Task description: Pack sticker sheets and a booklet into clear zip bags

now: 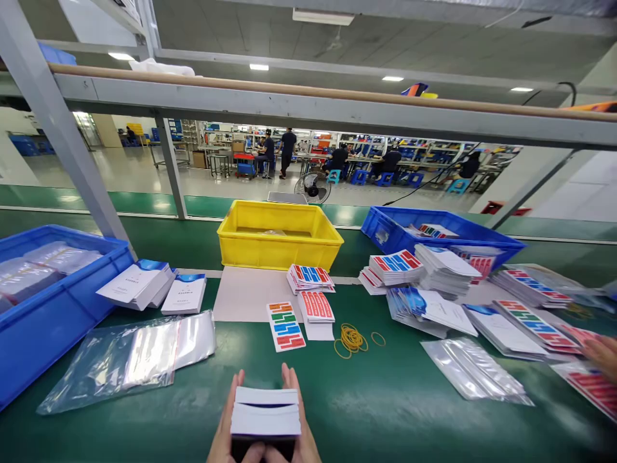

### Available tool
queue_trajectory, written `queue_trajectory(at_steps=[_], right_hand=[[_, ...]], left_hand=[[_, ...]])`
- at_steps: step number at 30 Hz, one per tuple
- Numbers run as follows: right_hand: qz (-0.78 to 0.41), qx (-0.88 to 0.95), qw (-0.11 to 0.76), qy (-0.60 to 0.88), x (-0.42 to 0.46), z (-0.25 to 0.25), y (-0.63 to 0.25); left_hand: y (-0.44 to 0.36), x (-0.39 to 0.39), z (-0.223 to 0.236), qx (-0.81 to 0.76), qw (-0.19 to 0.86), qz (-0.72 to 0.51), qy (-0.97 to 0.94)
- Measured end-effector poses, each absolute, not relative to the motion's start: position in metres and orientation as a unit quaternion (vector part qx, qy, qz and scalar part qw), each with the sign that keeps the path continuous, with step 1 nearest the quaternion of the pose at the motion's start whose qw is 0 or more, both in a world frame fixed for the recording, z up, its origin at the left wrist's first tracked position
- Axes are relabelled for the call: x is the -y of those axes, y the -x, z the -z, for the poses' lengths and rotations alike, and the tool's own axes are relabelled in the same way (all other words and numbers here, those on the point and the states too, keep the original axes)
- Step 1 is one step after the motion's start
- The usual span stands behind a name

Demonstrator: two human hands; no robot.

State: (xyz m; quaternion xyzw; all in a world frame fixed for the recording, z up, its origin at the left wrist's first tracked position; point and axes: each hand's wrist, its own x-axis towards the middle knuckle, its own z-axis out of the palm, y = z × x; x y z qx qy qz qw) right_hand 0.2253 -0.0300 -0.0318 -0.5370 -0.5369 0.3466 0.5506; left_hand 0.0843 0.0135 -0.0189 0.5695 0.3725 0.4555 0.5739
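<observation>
Between my left hand [226, 421] and my right hand [301, 418] is a stack of white booklets [265, 411], seen edge-on near the table's front. Palms press its two sides, and the thumbs lie along the dark near face. A gap shows between the upper and lower parts of the stack. Beyond my fingertips lies a single sticker sheet [286, 326] with red, green and blue shapes. Beside it are a pile of red-printed sheets [317, 307] and a pile of red-and-blue sheets [311, 276]. Yellow rubber bands [351, 339] lie to their right.
A yellow bin [282, 249] stands at the back, with blue bins at left [62, 308] and right [443, 235]. Clear plastic bags [144, 354] and booklets [139, 283] lie left; more bags [475, 368] and paper stacks lie right. Another person's hand [602, 354] reaches in at far right.
</observation>
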Motion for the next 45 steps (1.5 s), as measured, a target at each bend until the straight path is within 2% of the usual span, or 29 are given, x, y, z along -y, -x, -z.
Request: queue_trajectory(at_steps=[4,8,15,19,24,28,37,45], right_hand=[[-0.371,0.583,0.487,0.533,0.028,0.03,-0.239],[-0.402,0.554,0.476,0.552,0.027,0.013,-0.246],[-0.459,0.561,0.407,0.556,0.024,-0.061,-0.247],[-0.49,0.554,0.379,0.556,0.027,-0.076,-0.247],[-0.524,0.562,0.324,0.552,0.029,-0.067,-0.246],[-0.521,0.56,0.313,0.563,0.028,-0.063,-0.248],[-0.517,0.534,0.331,0.581,0.031,-0.055,-0.249],[-0.559,0.488,0.34,0.578,0.031,-0.049,-0.248]], left_hand=[[-0.077,-0.02,0.016,-0.398,0.577,-0.433,-0.566],[-0.073,-0.027,0.001,-0.42,0.61,-0.397,-0.543],[-0.086,-0.021,-0.03,-0.353,0.837,-0.342,-0.242],[-0.079,-0.015,-0.037,-0.318,0.892,-0.3,-0.117],[-0.069,-0.008,-0.038,-0.308,0.907,-0.284,-0.051],[-0.068,-0.002,-0.035,-0.312,0.897,-0.309,-0.045],[-0.07,0.0,-0.035,-0.327,0.879,-0.343,-0.045],[-0.066,-0.002,-0.031,-0.318,0.888,-0.33,-0.031]])
